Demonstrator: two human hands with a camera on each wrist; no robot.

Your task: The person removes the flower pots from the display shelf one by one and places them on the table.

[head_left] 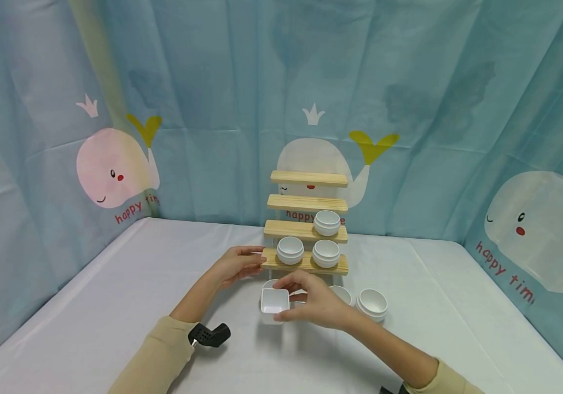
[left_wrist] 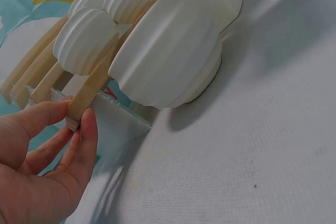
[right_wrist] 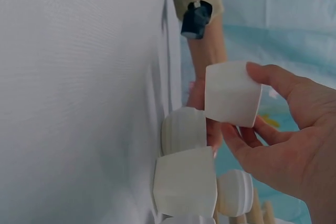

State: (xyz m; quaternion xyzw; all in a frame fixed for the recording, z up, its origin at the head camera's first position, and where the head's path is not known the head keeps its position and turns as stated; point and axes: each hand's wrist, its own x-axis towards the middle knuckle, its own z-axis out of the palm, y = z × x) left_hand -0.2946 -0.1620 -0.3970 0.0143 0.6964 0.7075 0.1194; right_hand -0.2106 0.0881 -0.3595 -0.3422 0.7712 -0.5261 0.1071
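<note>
My left hand pinches the left end of the lowest wooden shelf of a tiered display stand, thumb on one side and fingers on the other. In my right hand is a small square white bowl, held by its sides between thumb and fingers above the table. The right wrist view shows this square bowl clear of the tabletop. Just behind it stands a round white bowl with ridged sides. A second square white bowl sits on the table, hidden behind my right hand in the head view.
Two round white bowls stand on the lowest shelf, and another bowl on the shelf above. Right of my hand, a partly covered bowl and a round bowl rest on the white table. A whale-print curtain hangs behind.
</note>
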